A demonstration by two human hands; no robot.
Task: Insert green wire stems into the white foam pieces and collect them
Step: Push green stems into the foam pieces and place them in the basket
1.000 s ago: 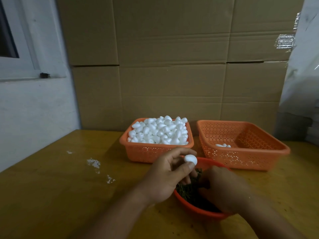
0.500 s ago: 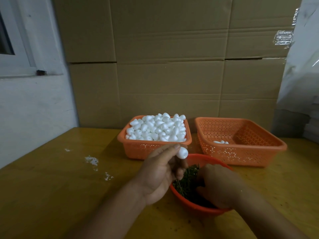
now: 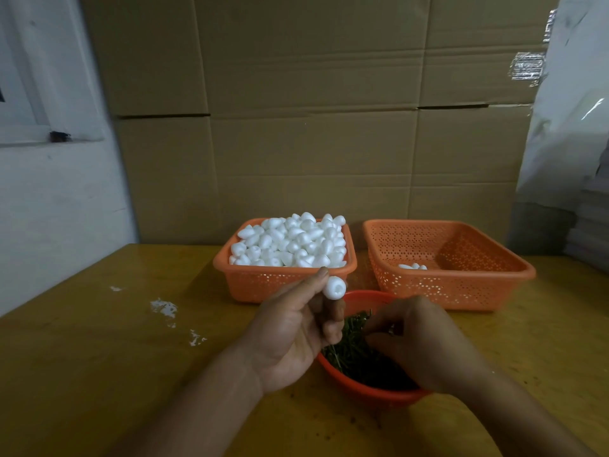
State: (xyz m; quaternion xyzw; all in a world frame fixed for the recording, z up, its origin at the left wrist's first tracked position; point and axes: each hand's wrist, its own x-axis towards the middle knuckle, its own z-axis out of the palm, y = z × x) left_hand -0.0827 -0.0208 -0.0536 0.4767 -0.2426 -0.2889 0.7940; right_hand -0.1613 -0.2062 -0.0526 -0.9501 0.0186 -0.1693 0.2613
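Observation:
My left hand pinches a white foam piece between thumb and fingertips, its dimpled end turned toward me, just above the rim of a round red bowl. The bowl holds a tangle of green wire stems. My right hand reaches into the bowl with its fingertips pinched among the stems; whether a stem is held is hidden. Behind stands an orange basket heaped with foam pieces. To its right, a second orange basket holds a few foam pieces.
Everything sits on a yellow wooden table with white crumbs at the left. Stacked cardboard boxes form a wall close behind the baskets. A white wall is at the left, plastic-wrapped goods at the right.
My left hand has raised the foam piece and turned its dimpled end toward me. My right hand stays in the bowl, its fingers now drawn together among the stems.

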